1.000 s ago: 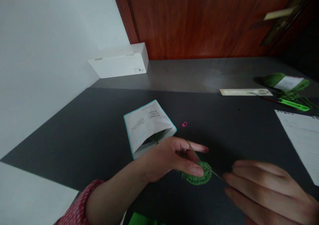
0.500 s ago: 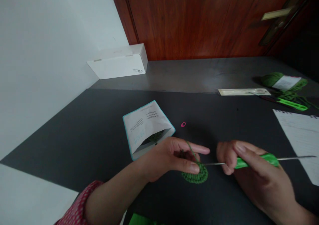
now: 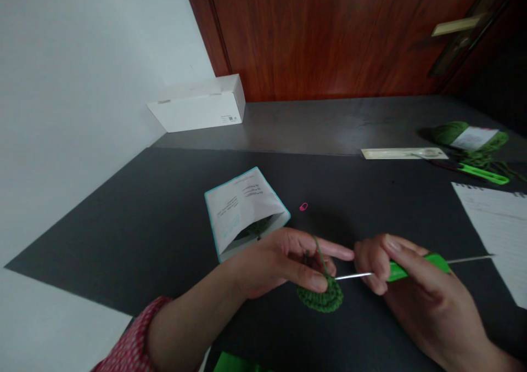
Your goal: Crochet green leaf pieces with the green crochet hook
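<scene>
My left hand point(image 3: 284, 262) pinches a small round green crochet piece point(image 3: 321, 297) between thumb and fingers, with a strand of green yarn running up over the forefinger. My right hand point(image 3: 415, 284) is closed around a crochet hook point(image 3: 415, 266) with a green handle. The hook's metal tip points left into the top edge of the crochet piece. Both hands hover just above a dark mat point(image 3: 164, 207).
An open white pouch with teal edging point(image 3: 242, 210) lies behind my left hand, a pink stitch marker point(image 3: 303, 207) beside it. A white box point(image 3: 200, 104) stands by the wall. At right lie a green yarn skein point(image 3: 469, 135), green-handled scissors point(image 3: 480, 172), a flat packet point(image 3: 403, 153) and a printed sheet point(image 3: 498, 224).
My right hand turned from a raised, fingers-forward pose to a level grip on the hook, and the hook's tip came to the crochet piece. My left hand shifted slightly down.
</scene>
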`<state>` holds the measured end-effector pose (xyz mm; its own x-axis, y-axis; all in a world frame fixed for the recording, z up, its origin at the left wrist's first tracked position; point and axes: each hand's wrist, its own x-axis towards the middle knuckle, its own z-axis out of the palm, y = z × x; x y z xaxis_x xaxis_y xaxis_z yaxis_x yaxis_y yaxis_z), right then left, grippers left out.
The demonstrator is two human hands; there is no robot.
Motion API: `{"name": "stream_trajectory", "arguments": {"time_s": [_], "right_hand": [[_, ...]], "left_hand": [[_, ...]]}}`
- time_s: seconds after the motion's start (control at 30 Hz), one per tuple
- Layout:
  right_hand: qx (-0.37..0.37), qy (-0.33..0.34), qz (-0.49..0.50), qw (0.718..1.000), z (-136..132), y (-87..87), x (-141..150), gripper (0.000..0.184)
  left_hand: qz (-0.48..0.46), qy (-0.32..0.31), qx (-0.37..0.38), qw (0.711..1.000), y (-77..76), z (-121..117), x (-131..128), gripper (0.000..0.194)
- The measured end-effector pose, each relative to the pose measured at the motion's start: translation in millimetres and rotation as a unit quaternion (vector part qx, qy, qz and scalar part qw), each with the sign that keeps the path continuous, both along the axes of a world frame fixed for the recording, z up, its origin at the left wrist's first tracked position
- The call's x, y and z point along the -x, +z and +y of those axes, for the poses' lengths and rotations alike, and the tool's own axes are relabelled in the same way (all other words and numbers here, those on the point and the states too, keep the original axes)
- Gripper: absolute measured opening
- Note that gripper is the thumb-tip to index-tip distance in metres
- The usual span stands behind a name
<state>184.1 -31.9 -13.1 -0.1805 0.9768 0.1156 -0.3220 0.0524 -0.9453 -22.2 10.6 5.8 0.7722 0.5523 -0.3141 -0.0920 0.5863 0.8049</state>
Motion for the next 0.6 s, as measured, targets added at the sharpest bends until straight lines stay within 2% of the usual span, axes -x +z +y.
{"name": "stream_trajectory", "arguments": {"time_s": [0.03,0.1,0.17,0.23,0.27,0.3,0.37,0.47,0.53,0.6], "right_hand": [[-0.011,-0.011,-0.017,1.0,-1.1,0.1,-1.1,0.041],[-0.086,-0.022,-0.09,0.992,-5.7,1.6,-6.2,0.037],[-0.203,-0.01,-0.194,0.96,-11.5,4.3,-12.1,0.029],[-0.304,0.001,-0.274,0.912,-16.1,7.1,-16.1,0.023],[-0.33,0.01,-0.295,0.896,-17.6,8.1,-16.9,0.022],[-0.338,0.014,-0.298,0.893,-18.5,8.7,-16.9,0.021],[-0.299,0.02,-0.255,0.919,-18.6,8.5,-14.8,0.024],[-0.177,-0.005,-0.122,0.977,-15.2,5.9,-8.1,0.031],[-0.093,-0.017,-0.038,0.995,-10.8,3.6,-2.9,0.036],[0.005,-0.008,0.033,0.999,-5.8,0.5,1.6,0.038]], "left_hand": [[0.017,0.01,-0.017,1.0,1.1,0.1,-0.1,0.044],[0.073,0.037,-0.057,0.995,3.9,-0.3,-0.9,0.04],[0.127,0.059,-0.091,0.986,6.6,-1.1,-2.2,0.036],[0.148,0.067,-0.101,0.982,8.0,-2.1,-3.3,0.033],[0.145,0.066,-0.096,0.982,8.1,-2.4,-3.6,0.033],[0.135,0.064,-0.087,0.985,7.7,-2.6,-3.7,0.034],[0.096,0.057,-0.058,0.992,6.0,-2.6,-3.5,0.037],[0.015,0.028,-0.013,0.999,2.7,-1.3,-2.5,0.041],[-0.027,-0.001,0.0,1.0,1.1,-0.1,-2.2,0.043],[-0.038,-0.011,-0.009,0.999,0.4,0.5,-2.7,0.043]]}}
